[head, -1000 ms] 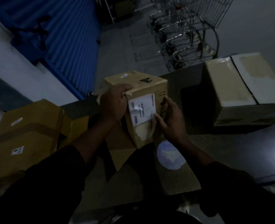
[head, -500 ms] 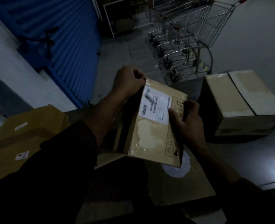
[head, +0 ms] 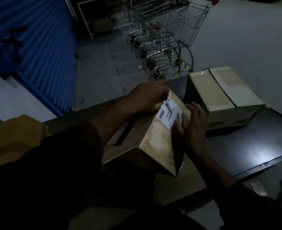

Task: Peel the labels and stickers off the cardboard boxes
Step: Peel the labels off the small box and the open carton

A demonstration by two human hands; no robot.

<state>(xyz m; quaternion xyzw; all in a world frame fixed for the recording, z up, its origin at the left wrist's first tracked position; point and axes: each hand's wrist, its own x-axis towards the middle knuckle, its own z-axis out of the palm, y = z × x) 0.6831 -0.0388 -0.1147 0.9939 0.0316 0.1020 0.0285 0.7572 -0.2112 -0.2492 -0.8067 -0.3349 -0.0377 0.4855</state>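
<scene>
A small brown cardboard box (head: 146, 143) lies tilted in front of me over a flat sheet of cardboard. A white printed label (head: 167, 113) is stuck on its upper face. My left hand (head: 148, 97) grips the box's far top corner, thumb at the label's far edge. My right hand (head: 189, 128) rests on the box's right side, with fingers spread over the label's near right corner. A larger taped cardboard box (head: 219, 95) stands to the right on the dark table (head: 261, 146).
Yellow-brown boxes (head: 12, 140) are stacked at the left. A row of nested metal shopping carts (head: 170, 39) stands beyond the table. A blue corrugated shutter (head: 42, 47) fills the left wall. Flat cardboard (head: 178, 185) lies under the held box.
The box has been turned and lowered flatter, label face up. My right hand has shifted onto the label's corner, and my left hand now holds the far top corner.
</scene>
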